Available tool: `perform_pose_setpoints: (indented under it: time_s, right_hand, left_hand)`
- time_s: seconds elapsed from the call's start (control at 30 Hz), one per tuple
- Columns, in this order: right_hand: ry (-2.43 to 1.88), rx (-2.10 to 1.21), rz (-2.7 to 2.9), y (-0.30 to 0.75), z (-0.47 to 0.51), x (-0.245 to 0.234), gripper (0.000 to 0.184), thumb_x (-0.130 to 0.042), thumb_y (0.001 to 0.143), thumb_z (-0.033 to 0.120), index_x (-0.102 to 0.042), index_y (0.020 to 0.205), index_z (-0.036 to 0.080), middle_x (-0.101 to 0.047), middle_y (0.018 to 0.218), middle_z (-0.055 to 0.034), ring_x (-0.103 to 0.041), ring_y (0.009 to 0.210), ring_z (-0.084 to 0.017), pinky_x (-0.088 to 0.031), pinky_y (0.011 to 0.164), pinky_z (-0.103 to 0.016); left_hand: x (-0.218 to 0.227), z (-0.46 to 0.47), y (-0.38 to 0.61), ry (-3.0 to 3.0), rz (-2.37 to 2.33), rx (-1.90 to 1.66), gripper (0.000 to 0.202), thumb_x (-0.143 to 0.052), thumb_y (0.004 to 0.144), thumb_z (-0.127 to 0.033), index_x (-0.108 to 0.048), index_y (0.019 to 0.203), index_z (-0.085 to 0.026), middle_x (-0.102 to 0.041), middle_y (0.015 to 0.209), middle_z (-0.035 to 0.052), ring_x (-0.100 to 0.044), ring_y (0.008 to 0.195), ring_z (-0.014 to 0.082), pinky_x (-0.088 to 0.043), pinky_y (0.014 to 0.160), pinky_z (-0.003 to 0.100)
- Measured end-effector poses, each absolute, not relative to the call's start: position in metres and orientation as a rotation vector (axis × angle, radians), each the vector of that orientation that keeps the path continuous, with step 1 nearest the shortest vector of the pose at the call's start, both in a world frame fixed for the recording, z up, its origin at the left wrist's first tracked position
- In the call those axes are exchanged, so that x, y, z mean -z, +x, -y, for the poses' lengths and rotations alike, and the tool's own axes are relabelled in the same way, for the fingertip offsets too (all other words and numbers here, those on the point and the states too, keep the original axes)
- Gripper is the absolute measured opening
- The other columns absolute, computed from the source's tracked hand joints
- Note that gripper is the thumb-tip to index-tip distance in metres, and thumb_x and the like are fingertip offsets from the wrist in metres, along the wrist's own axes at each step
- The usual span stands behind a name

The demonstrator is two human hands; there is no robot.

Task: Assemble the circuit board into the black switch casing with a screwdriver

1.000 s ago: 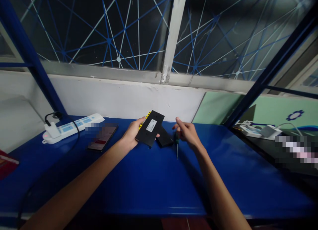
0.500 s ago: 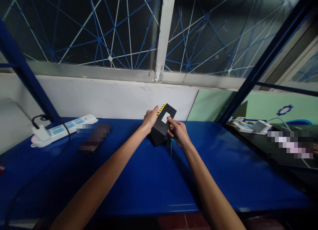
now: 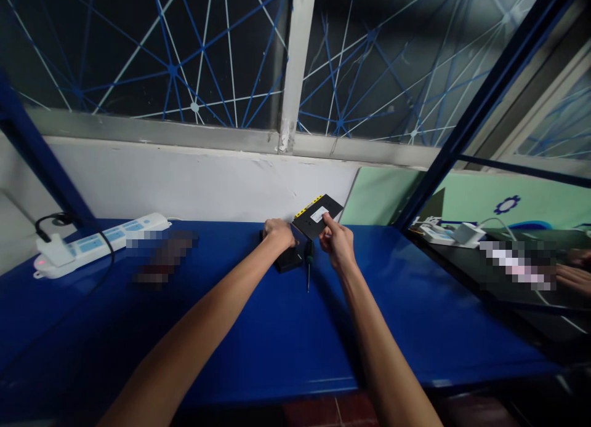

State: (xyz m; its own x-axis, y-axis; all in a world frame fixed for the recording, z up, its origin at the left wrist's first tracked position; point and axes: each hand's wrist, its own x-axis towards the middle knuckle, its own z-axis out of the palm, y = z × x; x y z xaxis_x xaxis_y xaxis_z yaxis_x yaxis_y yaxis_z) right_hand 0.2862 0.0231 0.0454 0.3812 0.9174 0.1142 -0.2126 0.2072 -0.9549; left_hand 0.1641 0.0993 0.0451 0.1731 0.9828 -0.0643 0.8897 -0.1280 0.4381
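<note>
My right hand (image 3: 339,241) pinches a flat black network switch (image 3: 311,219) by its near right side, the thumb on top by a white label. A row of yellow ports runs along the switch's far left edge, and it is held tilted above the table. Curled downward, my left hand (image 3: 279,234) is at a black box (image 3: 289,261) lying on the table; its fingertips are hidden, so what they grip does not show. Between the two hands lies a screwdriver (image 3: 309,264) with a dark green handle, its shaft pointing toward me.
A white power strip (image 3: 106,242) with a plugged-in charger and black cable is on the left of the blue table (image 3: 258,328). Beside it lies a blurred dark object (image 3: 166,258). At the right, another person's hand (image 3: 572,276) is near a dark neighbouring table.
My left hand has let go of the switch and moved down to the black box. My right hand has shifted the switch to the right and turned it. The view has swung slightly right.
</note>
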Motion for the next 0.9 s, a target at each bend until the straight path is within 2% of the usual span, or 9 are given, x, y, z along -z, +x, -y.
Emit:
perform_pose_setpoints:
  time_s: [0.1,0.27,0.43,0.57,0.63,0.67,0.73,0.83,0.9]
  right_hand:
    - [-1.057,-0.951,0.859,0.286,-0.023,-0.045,0.048,-0.071,0.072,0.049,-0.041,0.047,0.021,-0.045,0.036,0.0021,-0.034,0.029,-0.007,-0.019,0.030,-0.021]
    - [-1.053,-0.952,0.875,0.287,-0.024,-0.044,0.048,-0.071,0.072,0.048,-0.040,0.047,0.022,-0.047,0.037,0.0012,-0.034,0.030,-0.007,-0.020,0.030,-0.022]
    - [-1.047,-0.974,0.903,0.287,-0.024,-0.045,0.049,-0.070,0.073,0.050,-0.040,0.048,0.021,-0.045,0.036,0.0021,-0.032,0.029,-0.007,-0.019,0.031,-0.022]
    - [-1.052,-1.008,0.922,0.281,-0.020,-0.049,0.047,-0.069,0.075,0.049,-0.042,0.048,0.021,-0.044,0.036,0.0029,-0.032,0.029,-0.007,-0.017,0.032,-0.023]
    - [-1.028,-1.043,0.934,0.277,-0.018,-0.051,0.048,-0.068,0.075,0.050,-0.041,0.048,0.021,-0.044,0.036,0.0032,-0.030,0.030,-0.006,-0.016,0.032,-0.023]
    - [-1.021,-1.066,0.944,0.274,-0.016,-0.051,0.048,-0.068,0.075,0.050,-0.041,0.049,0.021,-0.043,0.036,0.0035,-0.030,0.030,-0.006,-0.016,0.033,-0.023]
    - [-1.025,-1.122,0.973,0.266,-0.013,-0.050,0.047,-0.067,0.075,0.052,-0.043,0.050,0.020,-0.043,0.037,0.0040,-0.028,0.030,-0.005,-0.015,0.033,-0.023]
    - [-1.026,-1.247,1.061,0.253,-0.009,-0.049,0.044,-0.066,0.076,0.053,-0.051,0.055,0.018,-0.043,0.039,0.0044,-0.026,0.031,-0.005,-0.015,0.033,-0.023]
    - [-1.016,-1.337,1.128,0.242,-0.009,-0.050,0.041,-0.066,0.077,0.052,-0.055,0.059,0.016,-0.044,0.040,0.0047,-0.025,0.030,-0.004,-0.014,0.034,-0.023]
  left_hand:
    - [-0.037,-0.101,0.165,1.889,-1.749,-0.517,0.046,-0.065,0.076,-0.053,-0.066,0.061,-0.009,-0.066,0.079,0.0206,-0.060,0.106,0.0416,-0.049,0.077,0.039]
    - [-0.028,-0.100,0.160,1.588,-1.579,-0.804,0.042,-0.064,0.077,-0.048,-0.058,0.051,-0.015,-0.064,0.068,0.0149,-0.064,0.100,0.0355,-0.050,0.070,0.031]
    - [-0.034,-0.095,0.138,1.350,-1.316,-0.951,0.033,-0.069,0.071,-0.041,-0.055,0.049,-0.020,-0.056,0.049,0.0081,-0.069,0.068,0.0299,-0.051,0.059,0.031]
    - [-0.046,-0.082,0.101,1.242,-1.204,-0.885,0.028,-0.066,0.072,-0.043,-0.064,0.063,-0.017,-0.054,0.041,0.0066,-0.062,0.046,0.0260,-0.049,0.050,0.033]
    - [-0.053,-0.071,0.080,1.195,-1.139,-0.834,0.040,-0.053,0.079,-0.051,-0.067,0.073,-0.014,-0.061,0.049,0.0125,-0.062,0.046,0.0272,-0.050,0.049,0.036]
    - [-0.056,-0.065,0.069,1.152,-1.079,-0.788,0.047,-0.045,0.082,-0.052,-0.067,0.078,-0.012,-0.065,0.056,0.0168,-0.063,0.049,0.0290,-0.051,0.050,0.039]
    - [-0.059,-0.053,0.050,0.951,-0.813,-0.779,0.050,-0.040,0.083,-0.050,-0.067,0.090,-0.008,-0.069,0.072,0.0223,-0.067,0.056,0.0316,-0.052,0.052,0.042]
    - [-0.056,-0.033,0.026,0.828,-0.625,-0.865,0.048,-0.046,0.085,-0.048,-0.063,0.107,-0.009,-0.070,0.087,0.0229,-0.070,0.074,0.0364,-0.055,0.061,0.047]
    - [-0.047,-0.022,0.014,0.805,-0.605,-0.930,0.040,-0.051,0.085,-0.042,-0.063,0.108,-0.011,-0.070,0.091,0.0209,-0.070,0.079,0.0375,-0.055,0.066,0.051]
